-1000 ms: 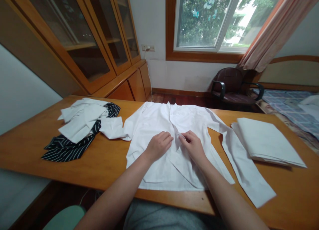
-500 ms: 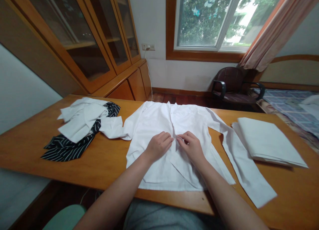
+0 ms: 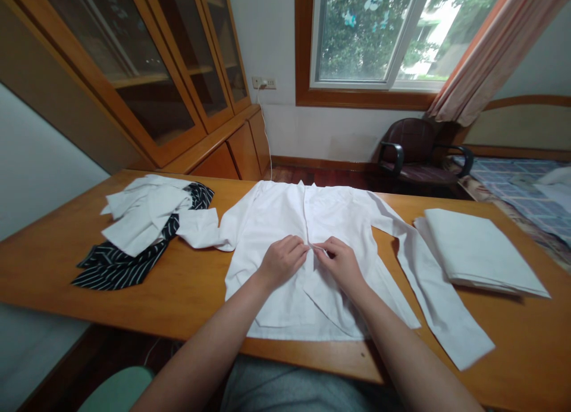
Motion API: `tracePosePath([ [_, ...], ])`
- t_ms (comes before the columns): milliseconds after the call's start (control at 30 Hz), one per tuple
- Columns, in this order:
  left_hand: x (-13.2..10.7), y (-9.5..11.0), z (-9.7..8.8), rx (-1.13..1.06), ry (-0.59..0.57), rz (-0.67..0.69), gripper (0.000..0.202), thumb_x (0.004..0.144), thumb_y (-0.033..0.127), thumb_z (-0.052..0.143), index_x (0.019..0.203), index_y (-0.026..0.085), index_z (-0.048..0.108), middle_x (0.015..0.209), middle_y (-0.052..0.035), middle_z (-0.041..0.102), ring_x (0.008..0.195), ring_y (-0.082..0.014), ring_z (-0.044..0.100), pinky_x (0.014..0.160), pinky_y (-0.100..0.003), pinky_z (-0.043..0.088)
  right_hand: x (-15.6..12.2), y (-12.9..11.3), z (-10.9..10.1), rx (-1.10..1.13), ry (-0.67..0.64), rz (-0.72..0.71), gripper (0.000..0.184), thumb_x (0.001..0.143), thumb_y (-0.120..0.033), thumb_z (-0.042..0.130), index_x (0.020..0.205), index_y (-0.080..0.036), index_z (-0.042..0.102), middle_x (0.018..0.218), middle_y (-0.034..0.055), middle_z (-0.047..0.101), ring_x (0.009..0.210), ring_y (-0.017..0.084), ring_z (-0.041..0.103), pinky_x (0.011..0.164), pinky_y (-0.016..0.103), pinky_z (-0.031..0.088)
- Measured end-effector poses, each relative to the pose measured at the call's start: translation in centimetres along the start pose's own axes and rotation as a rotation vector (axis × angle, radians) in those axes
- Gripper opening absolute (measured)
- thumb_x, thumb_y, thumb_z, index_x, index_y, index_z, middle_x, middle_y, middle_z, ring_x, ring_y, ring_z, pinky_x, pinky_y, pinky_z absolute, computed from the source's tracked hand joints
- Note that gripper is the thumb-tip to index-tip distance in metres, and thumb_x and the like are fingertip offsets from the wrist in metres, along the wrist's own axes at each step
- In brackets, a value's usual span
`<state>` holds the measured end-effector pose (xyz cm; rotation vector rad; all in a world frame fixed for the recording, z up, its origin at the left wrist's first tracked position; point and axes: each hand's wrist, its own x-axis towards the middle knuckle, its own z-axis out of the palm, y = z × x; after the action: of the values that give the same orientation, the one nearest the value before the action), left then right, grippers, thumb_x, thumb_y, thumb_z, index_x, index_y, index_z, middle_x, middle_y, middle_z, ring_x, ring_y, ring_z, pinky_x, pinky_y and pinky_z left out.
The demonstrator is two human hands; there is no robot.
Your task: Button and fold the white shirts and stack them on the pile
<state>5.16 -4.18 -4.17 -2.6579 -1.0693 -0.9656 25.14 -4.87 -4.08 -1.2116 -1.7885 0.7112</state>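
A white button-up shirt (image 3: 276, 222) lies spread front-up on the wooden table (image 3: 187, 287), its collar at the far edge and its sleeves out to both sides. My left hand (image 3: 282, 261) is curled and pinches the left edge of the shirt's front opening at mid-chest. My right hand (image 3: 341, 262) is curled too and pinches the right edge of the opening. The fingertips of both hands almost touch over the placket. The lower part of the shirt front still gapes open below my hands.
A crumpled pile of white cloth on a black-and-white striped garment (image 3: 134, 233) lies at the left. A folded white cloth (image 3: 477, 251) sits at the right. Behind the table are a glass-door cabinet (image 3: 147, 73), a dark armchair (image 3: 419, 156), a window and a bed.
My two hands have drawn closer together, pulling the two edges of the shirt's front opening against each other. The view has shifted slightly.
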Motion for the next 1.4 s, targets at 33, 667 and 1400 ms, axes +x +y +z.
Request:
tracePosePath([
  [33, -0.02, -0.02, 0.03, -0.003, -0.001, -0.001, 0.012, 0.100, 0.019, 0.049, 0.099, 0.018, 0.061, 0.089, -0.0050, 0.063, 0.083, -0.0179, 0.061, 0.072, -0.031, 0.051, 0.01, -0.04, -0.01, 0.004, 0.003, 0.004, 0.020, 0.091, -0.031, 0.062, 0.095, -0.027, 0.081, 0.072, 0.0025, 0.062, 0.067, 0.018, 0.058, 0.063, 0.030, 0.045],
  [667, -0.02, -0.07, 0.09, -0.012, 0.005, -0.001, 0.014, 0.100, 0.020, 0.050, 0.091, 0.019, 0.060, 0.086, -0.0038, 0.063, 0.080, -0.0174, 0.061, 0.071, -0.030, 0.051, 0.10, 0.12, -0.09, 0.062, -0.062, -0.024, 0.033, 0.097, -0.039, 0.056, 0.079, -0.021, 0.077, 0.069, 0.0016, 0.058, 0.069, 0.016, 0.057, 0.064, 0.028, 0.040],
  [1400, -0.07, -0.11, 0.06, -0.145, -0.045, -0.068, 0.015, 0.101, 0.019, 0.049, 0.112, 0.019, 0.059, 0.095, -0.0038, 0.070, 0.086, -0.0164, 0.069, 0.074, -0.028, 0.055, 0.15, 0.23, -0.07, 0.116, -0.062, 0.019, 0.020, 0.089, -0.029, 0.062, 0.093, -0.023, 0.081, 0.072, 0.0020, 0.061, 0.069, 0.016, 0.058, 0.065, 0.028, 0.043],
])
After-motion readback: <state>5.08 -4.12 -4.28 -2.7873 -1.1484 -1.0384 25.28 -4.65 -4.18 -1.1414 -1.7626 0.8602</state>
